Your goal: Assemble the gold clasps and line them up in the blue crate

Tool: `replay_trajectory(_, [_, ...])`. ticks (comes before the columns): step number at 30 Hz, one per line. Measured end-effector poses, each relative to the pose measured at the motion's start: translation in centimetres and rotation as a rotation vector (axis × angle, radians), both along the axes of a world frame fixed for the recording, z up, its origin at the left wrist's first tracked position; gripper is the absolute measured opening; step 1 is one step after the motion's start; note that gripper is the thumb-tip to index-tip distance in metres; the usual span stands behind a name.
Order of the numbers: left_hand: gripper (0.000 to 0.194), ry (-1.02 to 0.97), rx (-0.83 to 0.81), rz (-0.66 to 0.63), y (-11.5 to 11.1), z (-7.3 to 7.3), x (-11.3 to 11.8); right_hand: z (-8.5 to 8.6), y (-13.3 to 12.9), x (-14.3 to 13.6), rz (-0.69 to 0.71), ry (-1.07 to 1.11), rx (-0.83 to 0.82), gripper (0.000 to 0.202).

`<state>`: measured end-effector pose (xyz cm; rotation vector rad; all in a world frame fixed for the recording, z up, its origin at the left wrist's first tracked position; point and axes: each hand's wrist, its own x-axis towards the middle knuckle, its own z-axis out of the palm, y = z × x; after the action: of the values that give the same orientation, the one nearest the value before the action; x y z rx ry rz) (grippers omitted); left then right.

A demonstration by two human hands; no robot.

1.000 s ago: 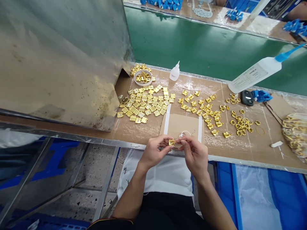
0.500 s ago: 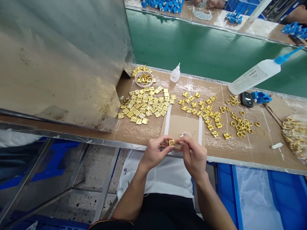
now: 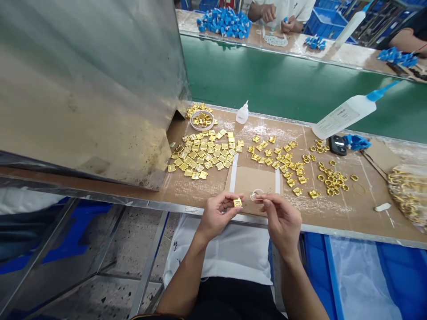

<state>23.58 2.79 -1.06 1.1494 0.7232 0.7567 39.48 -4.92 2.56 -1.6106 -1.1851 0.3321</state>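
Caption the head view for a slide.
Left hand holds a gold piece, right hand a thin stick; a small white bottle stands beyond.

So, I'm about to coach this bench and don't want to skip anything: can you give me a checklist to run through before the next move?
1. Left hand has a gold piece at its fingertips: ok.
2. Right hand pinches the thin stick: ok.
3. Thin stick apart from the gold piece: ok, a gap shows between them.
4. Stick's tip touching the small round dish: cannot tell; it points at it, but contact is too small to see.
5. A hand free for another part: not ok, both are occupied.
6. Loose rings off the cardboard pad: ok, they lie to its right.
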Motion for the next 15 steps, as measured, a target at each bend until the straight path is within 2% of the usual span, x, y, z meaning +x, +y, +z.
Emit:
replay_trajectory(3, [0.029, -0.015, -0.026, 0.0, 0.0, 0.2, 0.0, -0.3, 0.0, 1.3, -0.103, -0.142, 0.019, 0.015])
replay_trajectory(10, [0.046, -0.156, -0.09, 0.057, -0.1, -0.3, -0.7, -1.8, 0.0, 2.6, -0.035, -0.359, -0.004, 0.021])
replay_trajectory(13, [0.051, -0.248, -0.132, 0.11, -0.5, -0.7, -2.6, -0.9, -0.2, 2.5, -0.163, -0.466, 0.106, 0.036])
replay_trajectory(15, [0.05, -0.278, -0.15, 0.152, -0.9, -1.0, -4.9, 0.4, 0.2, 0.9, -0.15, -0.476, 0.208, 0.036])
